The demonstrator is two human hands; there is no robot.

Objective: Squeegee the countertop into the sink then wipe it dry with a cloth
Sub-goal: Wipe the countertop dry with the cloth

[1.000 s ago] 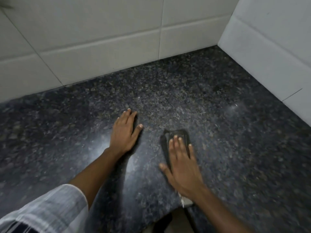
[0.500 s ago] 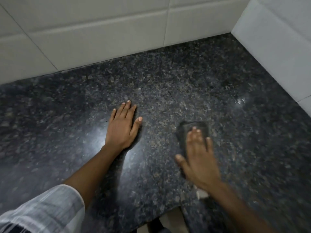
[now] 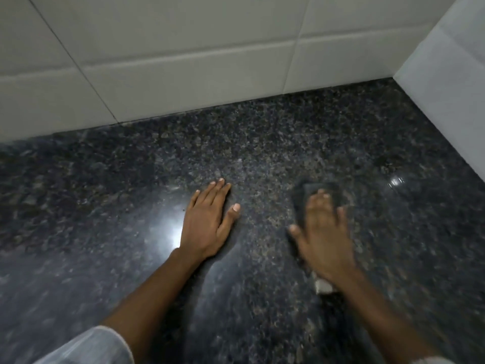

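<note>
a: left hand (image 3: 207, 222)?
b: flat on the dark speckled granite countertop (image 3: 105, 206), palm down, fingers straight and together, thumb out to the side. holds nothing.

a: right hand (image 3: 324, 237)?
b: blurred. lies palm down on a dark cloth (image 3: 301, 195), fingers extended over it, pressing rather than gripping. cloth edge shows past the fingertips; a pale bit of it (image 3: 324, 286) shows under the wrist.

a: cloth position?
b: on the countertop, right of the left hand, apart from it, well short of the white tiled wall (image 3: 183, 61) behind.

a: other?
b: bright glare beside the left wrist. striped sleeve (image 3: 86, 348) on the left arm, lower left.
</note>
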